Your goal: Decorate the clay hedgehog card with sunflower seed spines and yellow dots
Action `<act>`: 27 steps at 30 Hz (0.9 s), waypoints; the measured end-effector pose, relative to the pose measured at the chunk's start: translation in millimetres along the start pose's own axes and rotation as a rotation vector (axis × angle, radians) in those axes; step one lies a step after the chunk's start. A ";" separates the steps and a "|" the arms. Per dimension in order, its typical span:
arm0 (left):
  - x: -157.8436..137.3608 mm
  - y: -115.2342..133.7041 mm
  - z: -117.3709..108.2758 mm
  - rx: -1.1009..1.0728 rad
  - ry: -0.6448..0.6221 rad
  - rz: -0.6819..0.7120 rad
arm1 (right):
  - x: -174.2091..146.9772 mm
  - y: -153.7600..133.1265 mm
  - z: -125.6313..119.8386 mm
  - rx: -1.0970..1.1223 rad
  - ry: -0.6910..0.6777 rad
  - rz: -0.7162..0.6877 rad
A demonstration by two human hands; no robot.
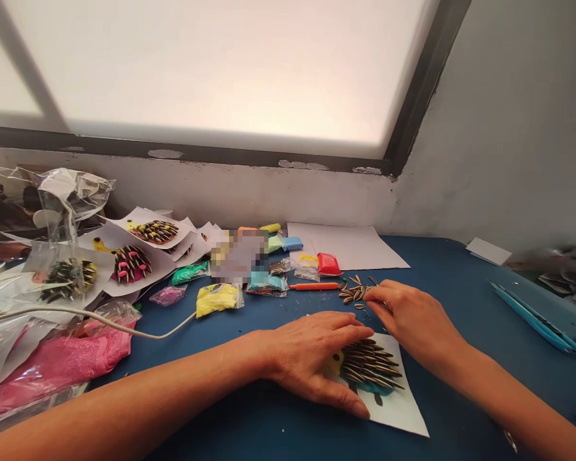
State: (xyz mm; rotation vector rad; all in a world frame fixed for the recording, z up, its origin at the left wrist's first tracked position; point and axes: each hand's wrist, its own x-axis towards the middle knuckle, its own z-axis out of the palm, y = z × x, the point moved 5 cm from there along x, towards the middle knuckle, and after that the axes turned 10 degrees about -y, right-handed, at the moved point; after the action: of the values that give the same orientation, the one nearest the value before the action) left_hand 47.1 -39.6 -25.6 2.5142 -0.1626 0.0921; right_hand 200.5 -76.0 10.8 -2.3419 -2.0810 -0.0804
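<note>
A white paper sheet point(403, 410) lies on the table with a hedgehog craft on it; its body is blue clay, its head yellow. Rows of striped sunflower seeds point(371, 362) stick out of the body like spines. My left hand point(311, 365) rests over the head side of the sheet, its thumb and fingers spread apart around the hedgehog. Just beyond the sheet, my right hand point(412, 314) reaches to a small pile of loose sunflower seeds point(352, 293). Its fingertips are drawn together at the pile's right edge; what is between them is hidden.
An orange clay tool point(315, 286) lies left of the pile. Bags of clay, including a yellow bag point(216, 299) and a red packet point(329, 264), stand behind. Finished hedgehog cards point(131, 264) are at left near a white cable point(100, 320). Blue tweezers point(532, 317) lie at right.
</note>
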 end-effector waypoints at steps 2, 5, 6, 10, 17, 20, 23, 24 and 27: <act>-0.3 -0.3 -0.1 -0.002 -0.001 -0.009 | 8.3 -1.8 0.6 -0.009 -0.005 -0.018; -0.2 0.2 -1.4 0.010 0.018 0.002 | 13.2 -3.5 2.7 -0.013 -0.022 -0.060; 0.0 1.0 -2.2 0.019 0.030 0.014 | 13.5 -3.5 3.4 -0.011 -0.024 -0.068; 0.8 3.5 -4.1 0.054 0.036 0.027 | 13.4 -1.7 5.3 0.008 -0.017 -0.070; -0.4 1.5 -3.5 0.001 0.027 -0.022 | 13.5 -6.0 6.3 0.034 -0.054 -0.111; -1.2 1.3 -6.2 -0.046 0.069 -0.013 | 15.2 -11.8 5.9 0.048 -0.069 -0.135; -1.8 0.2 -10.1 -0.092 0.104 -0.040 | 18.1 -17.3 7.1 0.058 -0.090 -0.156; -2.0 -0.2 -11.4 -0.100 0.119 -0.050 | 19.0 -18.3 7.9 0.057 -0.095 -0.157; -2.2 -0.5 -13.8 -0.088 0.153 -0.059 | 21.2 -18.8 11.4 0.045 -0.099 -0.160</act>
State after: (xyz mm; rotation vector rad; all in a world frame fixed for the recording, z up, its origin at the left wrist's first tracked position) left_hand 44.6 -30.9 -15.0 2.4105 -0.0289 0.2470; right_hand 184.7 -52.3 -0.2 -2.1936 -2.2867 0.0830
